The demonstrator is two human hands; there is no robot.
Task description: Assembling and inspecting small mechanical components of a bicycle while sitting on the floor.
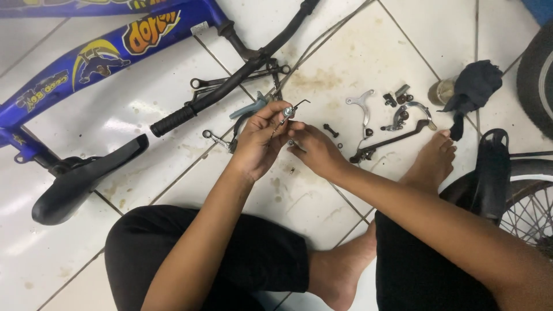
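Note:
My left hand (259, 138) pinches a small silver bolt with a thin bent wire spring (286, 110) just above the white tiled floor. My right hand (314, 151) sits right beside it with the fingers curled toward the same small part; what it grips is hidden. A blue-grey tool handle (249, 108) lies just behind my left hand. Loose brake parts lie to the right: a silver brake arm (361, 102), a second caliper arm (408, 113), a black brake lever (391, 141) and small black bolts (330, 129).
A blue bicycle frame (86, 57) lies at the upper left with its black saddle (80, 181) and handlebar grip (173, 120). Wrenches (227, 80) rest under the handlebar. A dark rag (472, 89) over a jar lies at right, with a wheel (533, 207) and my bare feet nearby.

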